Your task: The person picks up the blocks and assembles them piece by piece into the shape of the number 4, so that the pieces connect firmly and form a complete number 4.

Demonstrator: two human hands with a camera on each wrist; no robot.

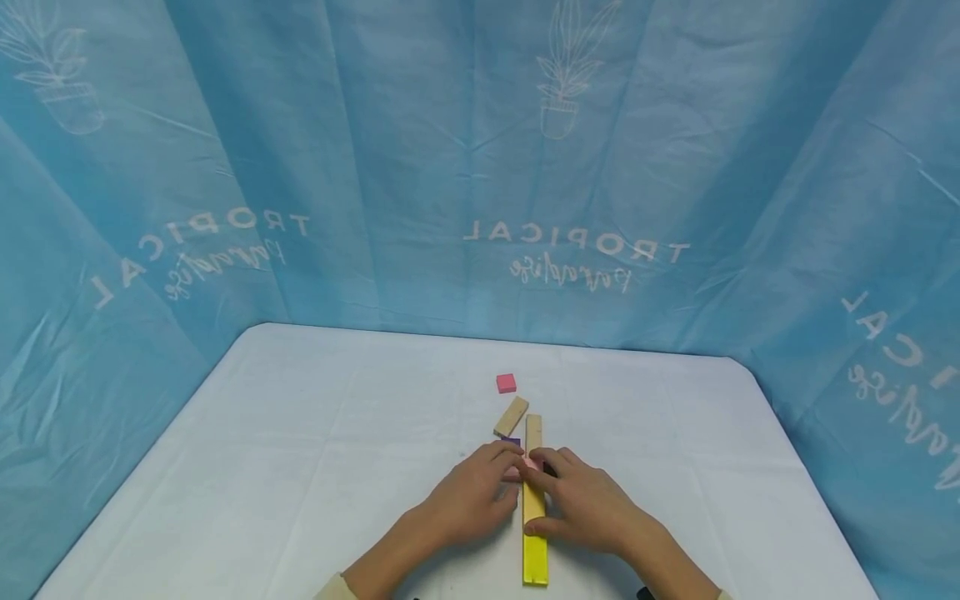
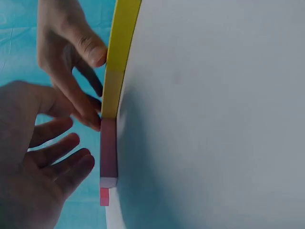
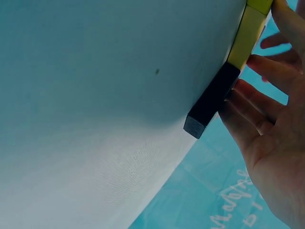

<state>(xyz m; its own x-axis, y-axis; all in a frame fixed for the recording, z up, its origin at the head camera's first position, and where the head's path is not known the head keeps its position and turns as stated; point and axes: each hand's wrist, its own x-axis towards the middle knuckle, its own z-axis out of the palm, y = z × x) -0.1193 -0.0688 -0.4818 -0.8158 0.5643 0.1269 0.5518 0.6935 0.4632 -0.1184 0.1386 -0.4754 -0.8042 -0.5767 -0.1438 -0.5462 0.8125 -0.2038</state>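
Note:
A bright yellow block and a paler yellow block lie end to end on the table. My right hand rests over this row, its thumb touching the yellow and its fingers reaching toward the far end. Against those fingers, in the right wrist view, lies a black block. A pink block adjoins the paler yellow one in the left wrist view. My left hand is on the left side, loosely bent, its fingertips close to the right fingertips and the pink. Fingers partly hide where the blocks meet.
Beyond the hands lie a plain wooden block, a tilted wooden block and a purple block. A pinkish-red block sits farther back. The white table ends at a blue curtain.

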